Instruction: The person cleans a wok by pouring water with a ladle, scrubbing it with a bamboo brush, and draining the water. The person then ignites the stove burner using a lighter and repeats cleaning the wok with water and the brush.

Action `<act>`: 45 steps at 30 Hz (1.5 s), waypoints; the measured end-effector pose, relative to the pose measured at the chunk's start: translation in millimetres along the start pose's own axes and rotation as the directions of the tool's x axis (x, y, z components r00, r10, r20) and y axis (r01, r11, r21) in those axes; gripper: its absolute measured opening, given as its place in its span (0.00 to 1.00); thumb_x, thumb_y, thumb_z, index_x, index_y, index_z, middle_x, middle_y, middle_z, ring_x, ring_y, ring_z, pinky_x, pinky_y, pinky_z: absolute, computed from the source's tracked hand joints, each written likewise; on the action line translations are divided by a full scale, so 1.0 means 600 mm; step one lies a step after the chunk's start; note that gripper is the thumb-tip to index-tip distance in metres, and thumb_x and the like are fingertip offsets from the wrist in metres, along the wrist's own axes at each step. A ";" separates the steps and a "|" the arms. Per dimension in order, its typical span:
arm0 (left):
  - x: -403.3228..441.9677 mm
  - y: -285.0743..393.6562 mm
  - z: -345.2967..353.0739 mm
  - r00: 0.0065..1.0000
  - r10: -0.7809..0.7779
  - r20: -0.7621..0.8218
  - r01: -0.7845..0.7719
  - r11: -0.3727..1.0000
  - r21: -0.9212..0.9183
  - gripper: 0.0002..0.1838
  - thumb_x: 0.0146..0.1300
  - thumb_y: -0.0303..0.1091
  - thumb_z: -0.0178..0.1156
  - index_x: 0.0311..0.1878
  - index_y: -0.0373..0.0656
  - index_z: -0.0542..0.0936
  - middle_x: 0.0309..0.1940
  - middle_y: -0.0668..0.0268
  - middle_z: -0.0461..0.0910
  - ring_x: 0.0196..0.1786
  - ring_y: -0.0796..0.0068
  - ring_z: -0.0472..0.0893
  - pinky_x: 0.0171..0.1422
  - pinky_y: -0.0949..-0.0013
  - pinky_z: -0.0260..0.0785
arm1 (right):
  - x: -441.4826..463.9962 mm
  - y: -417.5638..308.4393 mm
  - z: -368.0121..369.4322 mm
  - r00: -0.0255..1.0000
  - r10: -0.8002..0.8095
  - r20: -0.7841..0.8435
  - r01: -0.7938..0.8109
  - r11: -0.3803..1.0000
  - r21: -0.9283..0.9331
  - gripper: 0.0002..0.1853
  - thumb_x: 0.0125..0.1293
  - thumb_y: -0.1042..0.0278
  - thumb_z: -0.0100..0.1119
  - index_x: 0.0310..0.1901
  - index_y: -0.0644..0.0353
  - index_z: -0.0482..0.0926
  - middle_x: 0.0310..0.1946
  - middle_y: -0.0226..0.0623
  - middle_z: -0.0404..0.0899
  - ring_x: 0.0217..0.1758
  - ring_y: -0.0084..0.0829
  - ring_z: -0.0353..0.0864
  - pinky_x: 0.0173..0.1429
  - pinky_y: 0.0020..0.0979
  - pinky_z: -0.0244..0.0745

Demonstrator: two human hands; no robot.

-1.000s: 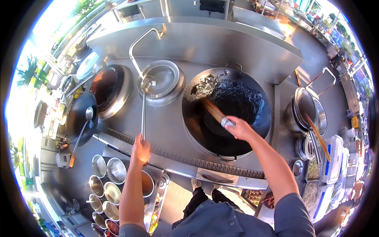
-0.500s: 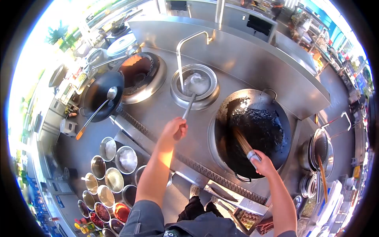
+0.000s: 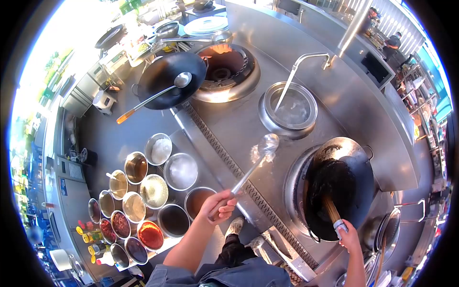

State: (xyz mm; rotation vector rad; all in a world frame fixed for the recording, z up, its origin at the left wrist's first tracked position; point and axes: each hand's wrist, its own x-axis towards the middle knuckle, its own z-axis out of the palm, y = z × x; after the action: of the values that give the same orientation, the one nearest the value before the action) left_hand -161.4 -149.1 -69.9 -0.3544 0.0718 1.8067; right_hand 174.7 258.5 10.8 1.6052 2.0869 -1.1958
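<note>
My left hand (image 3: 219, 207) is closed around the handle of a metal ladle (image 3: 248, 175). The ladle's bowl is above the steel counter, between the round water basin (image 3: 311, 107) and the right-hand wok (image 3: 361, 203). Under the bowl the counter has a wet, whitish splash. With my right hand (image 3: 349, 237) I grip a bamboo wok brush (image 3: 331, 209) by its pale wrapped end, and its bristles point down into that dark wok. The wok looks tilted on its burner ring, with its far rim raised. A bent faucet (image 3: 292, 71) reaches over the basin.
At the left, another wok (image 3: 160, 71) holds an orange-handled ladle (image 3: 146, 103), beside an open burner (image 3: 227, 71). Several seasoning pots (image 3: 181, 171) stand at lower left. Strainers (image 3: 389, 229) are at the right. A grooved drain strip (image 3: 215, 143) runs along the counter.
My left hand has lifted the ladle out of the basin and brought it toward the right-hand wok. The brush stays in the wok, which now looks tilted with less liquid. The view has turned left.
</note>
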 end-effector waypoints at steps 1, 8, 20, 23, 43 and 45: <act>-0.002 -0.001 -0.016 1.000 0.003 0.000 -0.003 1.000 -0.007 0.19 0.74 0.36 0.46 0.62 0.35 0.67 0.29 0.63 0.70 0.20 0.80 0.71 0.18 0.76 0.68 | 0.013 0.004 0.009 1.000 0.008 0.001 -0.008 0.994 0.112 0.26 0.67 0.66 0.56 0.66 0.55 0.69 0.29 0.38 0.78 0.15 0.24 0.71 0.17 0.27 0.68; 0.003 -0.014 0.009 0.938 0.275 -0.211 -0.161 0.885 0.437 0.20 0.72 0.35 0.47 0.64 0.40 0.64 0.27 0.62 0.72 0.17 0.75 0.70 0.17 0.72 0.63 | -0.036 0.046 0.043 0.994 -0.108 -0.005 0.107 0.990 -0.091 0.25 0.64 0.66 0.60 0.63 0.57 0.72 0.40 0.48 0.83 0.32 0.39 0.84 0.36 0.36 0.78; 0.024 -0.157 -0.161 0.848 0.356 -0.393 0.186 0.495 0.849 0.30 0.67 0.24 0.52 0.72 0.39 0.58 0.25 0.66 0.72 0.19 0.76 0.73 0.23 0.71 0.68 | 0.023 -0.023 0.081 0.999 -0.026 0.020 0.021 0.973 0.228 0.26 0.65 0.65 0.62 0.65 0.56 0.71 0.40 0.36 0.80 0.21 0.26 0.77 0.19 0.26 0.71; 0.017 -0.174 -0.217 0.843 0.323 -0.429 0.366 0.239 0.899 0.30 0.66 0.31 0.56 0.71 0.43 0.61 0.31 0.60 0.77 0.31 0.67 0.79 0.37 0.64 0.72 | 0.000 0.112 -0.010 0.948 -0.320 -0.002 0.308 0.916 -0.256 0.28 0.61 0.64 0.64 0.64 0.53 0.72 0.46 0.47 0.82 0.41 0.45 0.84 0.43 0.38 0.80; 0.091 -0.293 -0.059 0.953 0.289 -0.090 0.098 -0.013 0.995 0.15 0.70 0.29 0.53 0.58 0.36 0.72 0.37 0.59 0.80 0.35 0.73 0.80 0.42 0.70 0.75 | 0.104 -0.059 -0.018 0.993 -0.117 -0.011 0.117 0.977 0.180 0.26 0.62 0.53 0.61 0.61 0.52 0.74 0.41 0.51 0.84 0.44 0.52 0.84 0.50 0.41 0.79; 0.141 -0.323 -0.062 0.962 0.175 -0.211 0.180 0.175 0.968 0.14 0.72 0.32 0.50 0.56 0.35 0.73 0.32 0.58 0.81 0.28 0.72 0.80 0.34 0.71 0.75 | 0.106 0.036 0.079 0.840 -0.499 -0.212 0.506 0.862 -0.024 0.28 0.62 0.53 0.61 0.62 0.53 0.73 0.40 0.52 0.84 0.43 0.51 0.84 0.50 0.42 0.78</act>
State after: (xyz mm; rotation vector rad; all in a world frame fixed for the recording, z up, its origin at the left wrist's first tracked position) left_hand 12.3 -26.7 -102.1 0.3896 1.4389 1.2930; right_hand 157.7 268.8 -69.1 1.2728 2.7610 -1.2520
